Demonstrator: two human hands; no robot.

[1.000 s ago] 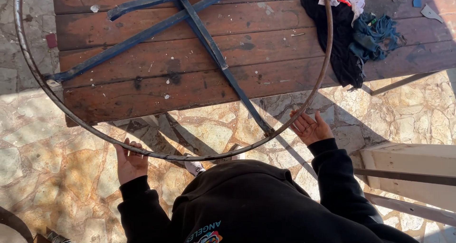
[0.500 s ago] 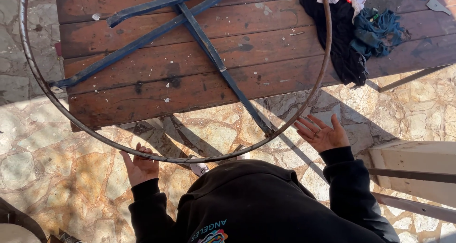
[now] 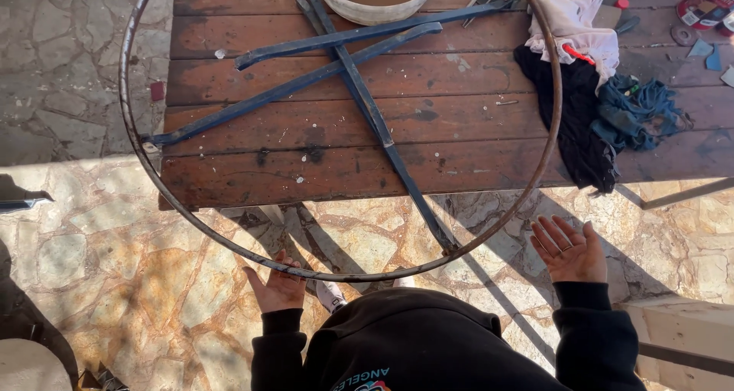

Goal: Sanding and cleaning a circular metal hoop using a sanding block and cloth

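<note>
The left hand [image 3: 277, 288] gripped the rusty metal hoop [image 3: 130, 142] off the wooden counter [image 3: 474, 139]; the right hand [image 3: 569, 249] was open, apart from it.

- The metal ring [image 3: 229, 242] under my left hand [image 3: 279, 288] is rusty brown-grey.
- The crossed metal bars [image 3: 359, 77] are dark blue.
- The wooden table [image 3: 459, 131] is reddish-brown, with dark stains and pale flecks.
- My sleeves [image 3: 592, 337] are black.
- The stone floor [image 3: 92, 238] is a patchwork of tan, orange and grey.
- The cloths: one black [image 3: 573, 131], one pale pink [image 3: 577, 12], one teal-blue [image 3: 638, 112].
- The bowl [image 3: 375, 9] is cream.
</note>
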